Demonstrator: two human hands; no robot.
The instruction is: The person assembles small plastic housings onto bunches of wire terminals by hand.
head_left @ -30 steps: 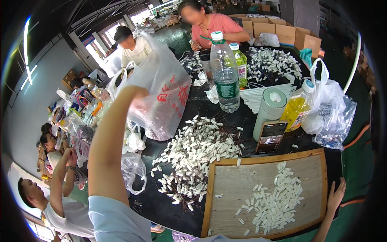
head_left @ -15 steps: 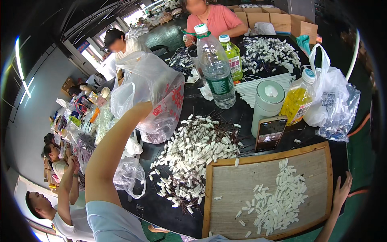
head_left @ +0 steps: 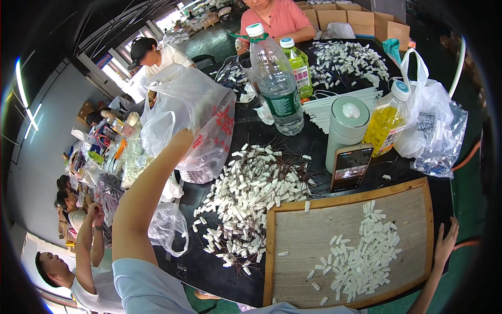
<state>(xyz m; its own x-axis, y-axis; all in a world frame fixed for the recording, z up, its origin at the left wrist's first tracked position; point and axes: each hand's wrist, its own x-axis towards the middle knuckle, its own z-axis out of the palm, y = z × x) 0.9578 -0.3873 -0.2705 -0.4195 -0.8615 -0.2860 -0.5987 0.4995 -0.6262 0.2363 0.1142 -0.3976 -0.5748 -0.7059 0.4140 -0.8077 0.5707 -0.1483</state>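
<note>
1. Holds left hand (head_left: 183, 137) out at the near side of the large clear plastic bag (head_left: 217, 112), fingers hidden; cannot tell how far open, or whether gripping.
2. Rests right hand (head_left: 446, 240) at the black table's (head_left: 222, 285) right edge, just beside the wooden-framed tray (head_left: 298, 235), with fingers spread around nothing.
3. Has the bag standing behind and left of a heap of white pieces (head_left: 251, 193) mixed with thin dark strands.
4. Shows loose white sticks (head_left: 366, 259) lying in the tray.
</note>
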